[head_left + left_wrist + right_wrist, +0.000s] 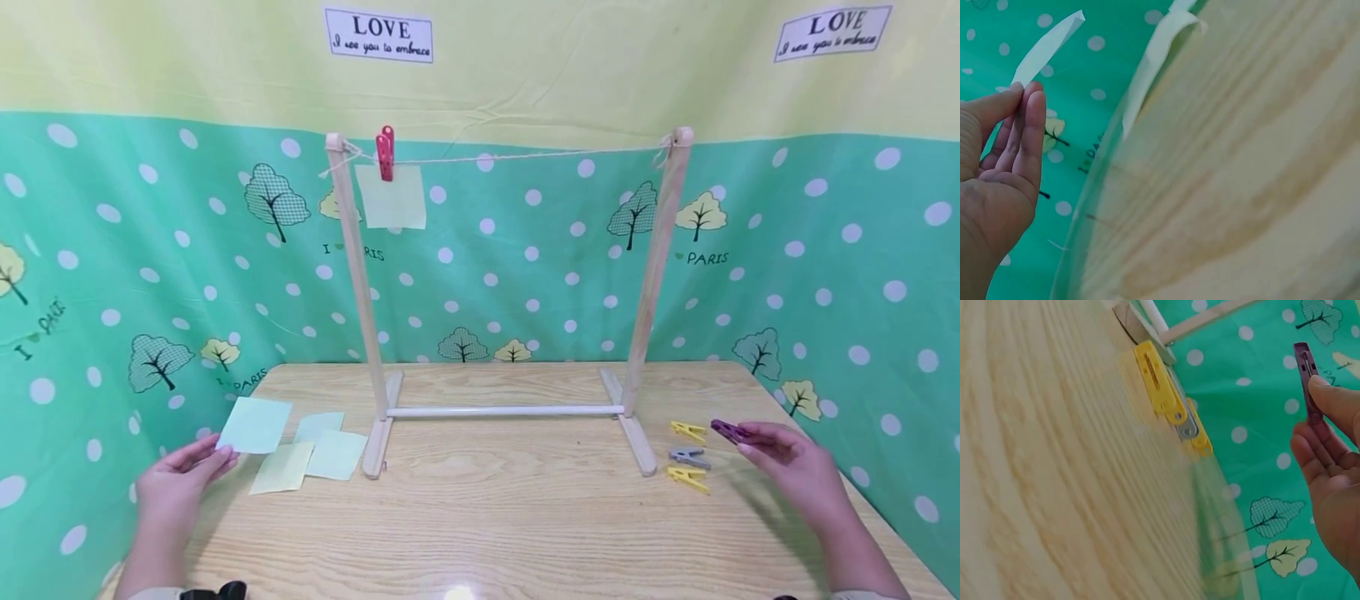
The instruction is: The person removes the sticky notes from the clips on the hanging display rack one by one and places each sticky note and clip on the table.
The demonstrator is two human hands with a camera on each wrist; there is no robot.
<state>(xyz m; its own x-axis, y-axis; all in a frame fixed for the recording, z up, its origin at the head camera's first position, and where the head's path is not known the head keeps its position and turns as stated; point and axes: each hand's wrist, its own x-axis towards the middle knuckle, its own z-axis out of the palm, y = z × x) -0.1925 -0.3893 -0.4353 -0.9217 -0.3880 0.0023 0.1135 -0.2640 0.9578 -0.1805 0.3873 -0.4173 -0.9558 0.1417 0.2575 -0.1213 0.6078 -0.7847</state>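
My left hand (180, 475) pinches a pale blue-green sticky note (257, 425) by its lower left corner, thumb on top. In the left wrist view that note (1047, 50) shows nearly edge-on, lifted above the table. Beside it on the tabletop lie a yellow note (282, 468) and two pale blue-green notes (337, 456). At the right, my right hand (802, 467) holds a purple clothespin (727, 431) between thumb and fingers. The right wrist view has this clothespin (1307, 381) raised off the table. Two yellow clothespins (687, 478) and a grey clothespin (690, 457) lie left of that hand.
A wooden frame (656, 275) stands mid-table, with a string (517, 156) tied between its posts. At the string's left end a red clothespin (385, 154) holds a pale note (393, 200). A white bar (502, 411) joins the feet. Patterned curtain (480, 292) surrounds the table.
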